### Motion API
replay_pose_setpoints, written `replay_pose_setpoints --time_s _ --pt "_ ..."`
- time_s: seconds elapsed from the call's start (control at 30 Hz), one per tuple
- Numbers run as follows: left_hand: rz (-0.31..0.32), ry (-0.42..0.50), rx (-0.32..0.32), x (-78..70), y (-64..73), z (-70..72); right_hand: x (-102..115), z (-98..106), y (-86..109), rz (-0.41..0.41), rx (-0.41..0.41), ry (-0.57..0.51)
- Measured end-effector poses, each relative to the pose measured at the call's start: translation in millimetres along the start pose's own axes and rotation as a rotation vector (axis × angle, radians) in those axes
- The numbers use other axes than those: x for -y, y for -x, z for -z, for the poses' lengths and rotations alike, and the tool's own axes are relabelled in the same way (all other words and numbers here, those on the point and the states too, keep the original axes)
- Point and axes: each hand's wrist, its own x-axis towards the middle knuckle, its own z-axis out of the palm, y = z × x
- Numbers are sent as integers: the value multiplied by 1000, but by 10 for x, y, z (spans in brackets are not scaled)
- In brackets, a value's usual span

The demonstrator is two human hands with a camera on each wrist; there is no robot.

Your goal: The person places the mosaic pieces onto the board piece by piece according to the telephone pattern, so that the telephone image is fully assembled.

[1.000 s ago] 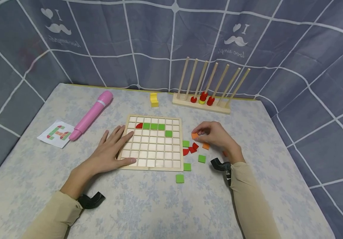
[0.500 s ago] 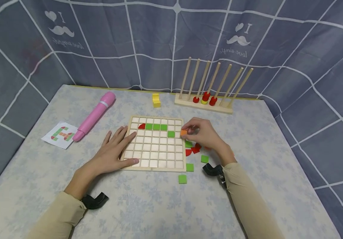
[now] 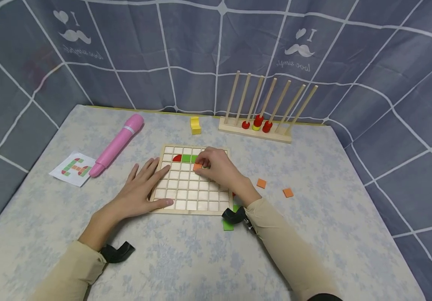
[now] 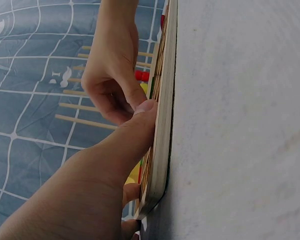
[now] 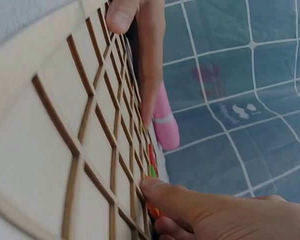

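My left hand point(image 3: 135, 194) rests with spread fingers on the left edge of the wooden grid board point(image 3: 191, 212); in the left wrist view its thumb point(image 4: 132, 135) lies over the near rim. Above the board's upper middle my right hand point(image 3: 219, 165) pinches an orange square tile point(image 3: 197, 167) between thumb and fingers. The tile is just below the row holding a red quarter-round piece point(image 3: 177, 158) and green square tiles point(image 3: 186, 158). My right hand hides the board's upper right cells. In the right wrist view the orange tile point(image 5: 153, 209) is partly behind the thumb.
Two loose orange tiles, one point(image 3: 261, 183) nearer the board, lie to its right. A green tile point(image 3: 228, 225) shows beside my right wrist. A pattern card point(image 3: 72, 169) and pink wand-like object point(image 3: 114, 146) lie left. Behind stand a yellow block point(image 3: 195, 125) and peg rack point(image 3: 253, 133).
My right hand has carried the orange tile leftward from the loose pieces, across the board's right edge, to its upper middle. The left hand stays on the board.
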Motion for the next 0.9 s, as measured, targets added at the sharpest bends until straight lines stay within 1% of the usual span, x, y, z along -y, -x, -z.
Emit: replay_pose_setpoints --time_s 0.1,0.33,0.47,0.57,0.67,0.77,0.9 --pt "-4 0 -4 -5 5 -16 21 -76 2 2 -12 -6" --pt "1 -5 1 11 -16 -23 54 -136 5 -9 -87 -45" --pt "20 3 -19 5 -39 -17 85 -118 13 -4 -69 -23" --pt "41 25 -32 -16 -61 -40 70 -39 88 1 -38 -27" --pt "56 40 -38 -36 -69 -66 7 99 219 -1 -25 -53" --pt "57 39 -44 -45 -63 -71 -91 286 383 -20 -46 -72" --pt "50 20 -49 -27 -33 -62 -242 523 609 -67 -93 -65"
